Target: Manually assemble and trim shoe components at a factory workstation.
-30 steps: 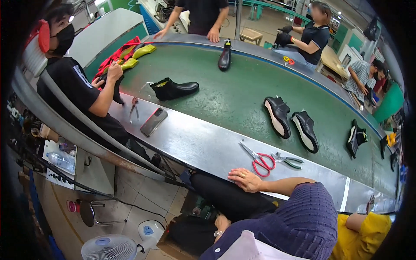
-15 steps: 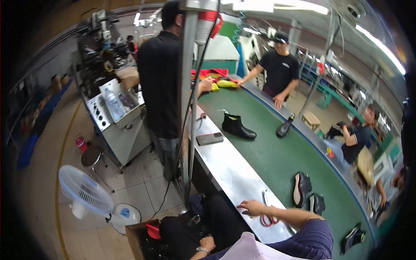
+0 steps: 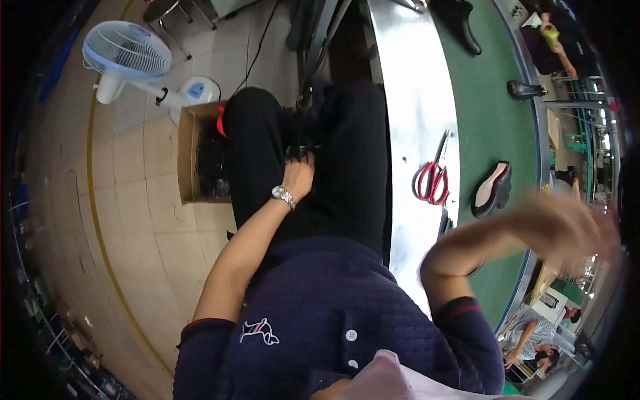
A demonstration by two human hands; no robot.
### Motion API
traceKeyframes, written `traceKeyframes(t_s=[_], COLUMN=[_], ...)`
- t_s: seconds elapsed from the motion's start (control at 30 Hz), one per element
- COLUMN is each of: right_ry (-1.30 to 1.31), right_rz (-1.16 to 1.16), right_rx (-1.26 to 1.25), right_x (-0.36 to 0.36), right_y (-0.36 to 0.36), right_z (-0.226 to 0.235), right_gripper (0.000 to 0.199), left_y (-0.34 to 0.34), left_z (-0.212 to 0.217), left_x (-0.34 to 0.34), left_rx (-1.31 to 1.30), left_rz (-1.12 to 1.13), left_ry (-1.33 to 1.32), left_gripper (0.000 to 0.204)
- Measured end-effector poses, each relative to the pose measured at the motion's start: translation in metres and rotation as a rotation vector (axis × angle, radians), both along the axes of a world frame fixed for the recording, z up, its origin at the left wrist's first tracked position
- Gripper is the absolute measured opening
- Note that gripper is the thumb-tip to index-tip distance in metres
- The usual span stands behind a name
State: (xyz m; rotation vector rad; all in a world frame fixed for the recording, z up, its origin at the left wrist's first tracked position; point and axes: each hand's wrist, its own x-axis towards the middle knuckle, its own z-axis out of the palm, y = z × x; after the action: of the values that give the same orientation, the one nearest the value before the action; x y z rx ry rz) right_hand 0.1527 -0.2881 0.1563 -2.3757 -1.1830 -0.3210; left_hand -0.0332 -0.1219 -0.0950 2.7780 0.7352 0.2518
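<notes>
My left hand [image 3: 300, 177], with a silver watch on the wrist, is low between my thighs. Its fingers bend down against something dark, and their tips are hidden. Motion blurs my right hand [image 3: 567, 227], raised over the right edge of the green belt [image 3: 480, 127]; its fingers are smeared. Red-handled scissors [image 3: 435, 183] lie on the metal strip [image 3: 413, 100] beside the belt. A black shoe with a pale sole [image 3: 492, 189] lies on its side on the belt, close to my right forearm.
A cardboard box [image 3: 188, 157] with dark contents stands left of my legs, near a fan [image 3: 130, 53]. A black boot [image 3: 460, 23] and another black shoe [image 3: 523, 90] are farther along the belt. People sit or stand beyond its right side, one in a striped shirt [image 3: 528, 330].
My view has tipped down toward my lap. My right hand has left the metal strip by the scissors and swung right across the belt. My left hand stays low at my lap.
</notes>
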Motion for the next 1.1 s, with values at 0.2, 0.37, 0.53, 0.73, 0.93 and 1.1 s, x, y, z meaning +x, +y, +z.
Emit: traceKeyframes(t_s=[0.2,0.37,0.53,0.73,0.93,1.1], right_ry=[0.124,0.184,0.179,0.003,0.026,0.102], right_rz=[0.264,0.304,0.376,0.740,0.794,0.737], right_rx=[-0.301,-0.229,-0.207,-0.553,-0.448,-0.300], right_x=[-0.057,-0.051,-0.051,-0.047,-0.045,-0.046], right_y=[0.050,0.046,0.054,0.068,0.081,0.081], right_z=[-0.136,-0.166,-0.168,-0.172,-0.194,-0.187], right_gripper=[0.075,0.063,0.046,0.037,0.033,0.023], left_y=[-0.006,-0.003,0.014,0.028,0.045,0.056], left_z=[0.013,0.015,0.000,-0.038,-0.043,-0.057], left_x=[-0.010,-0.007,0.004,0.007,0.016,0.014], left_rx=[-0.137,-0.295,-0.355,-0.347,-0.339,-0.308], left_rz=[-0.020,-0.054,-0.081,-0.063,-0.173,-0.301], left_ry=[0.213,0.417,0.689,0.624,0.625,0.684], left_gripper=[0.038,0.048,0.038,0.016,0.016,0.017])
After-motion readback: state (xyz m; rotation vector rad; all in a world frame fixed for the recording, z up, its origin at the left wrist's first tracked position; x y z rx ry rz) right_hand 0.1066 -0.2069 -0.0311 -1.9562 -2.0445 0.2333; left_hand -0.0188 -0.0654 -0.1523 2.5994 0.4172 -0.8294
